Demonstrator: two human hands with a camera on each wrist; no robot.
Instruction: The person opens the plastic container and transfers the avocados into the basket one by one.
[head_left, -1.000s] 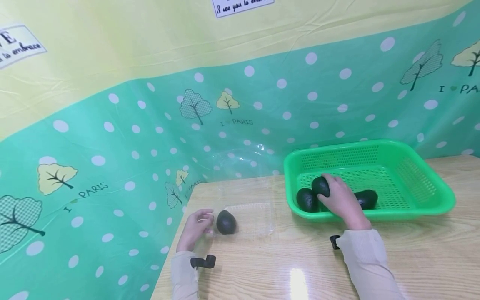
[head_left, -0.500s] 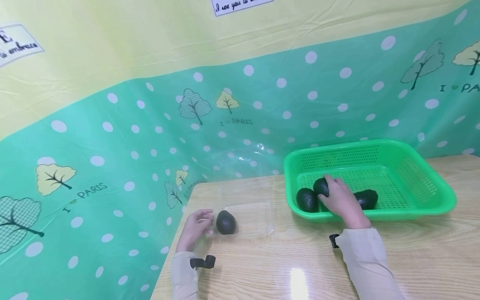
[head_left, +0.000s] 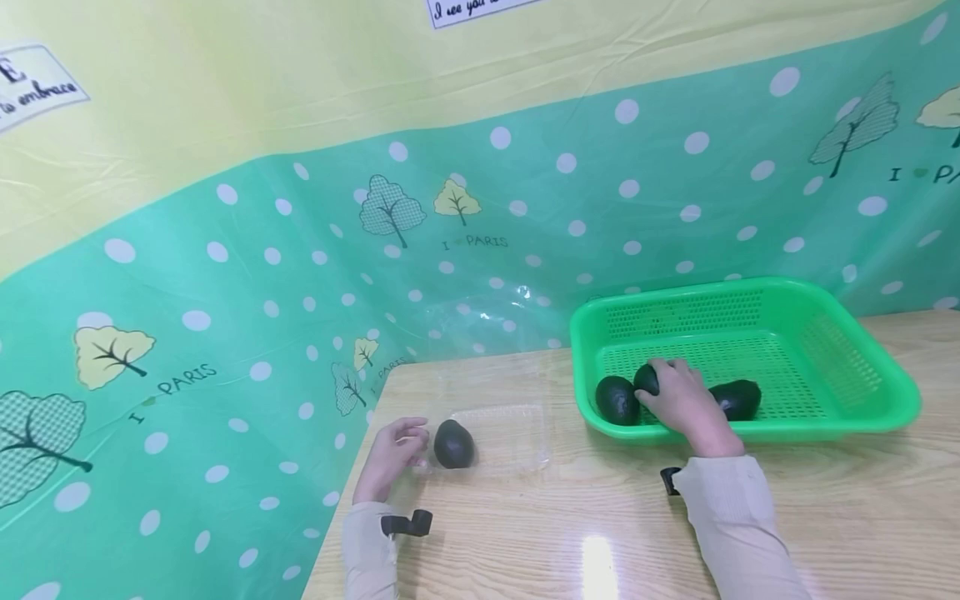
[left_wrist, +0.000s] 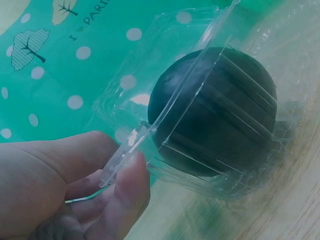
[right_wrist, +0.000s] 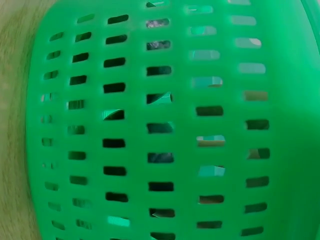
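Observation:
My left hand (head_left: pixel 393 454) pinches the rim of a clear plastic clamshell box (head_left: pixel 517 442), thumb and fingers on its edge in the left wrist view. Inside the box, close to that hand, lies one dark avocado (head_left: pixel 453 445), seen through the plastic wall (left_wrist: pixel 215 110). Over at the green basket (head_left: pixel 832 425), my right hand (head_left: pixel 684 402) reaches across the near rim and grips a dark avocado (head_left: pixel 646 379), partly covered by the fingers. Another avocado (head_left: pixel 617 400) lies left of it, and a dark avocado (head_left: pixel 738 400) shows right of the wrist.
The basket's slotted wall (right_wrist: pixel 135 130) fills the right wrist view and hides the right hand there. The box's lid (head_left: pixel 480 325) stands raised against the polka-dot cloth (head_left: pixel 300 250) behind the wooden table (head_left: pixel 525 533).
My right hand and its avocado have sunk slightly lower in the basket, and more of that avocado is covered. The left hand stays at the box edge.

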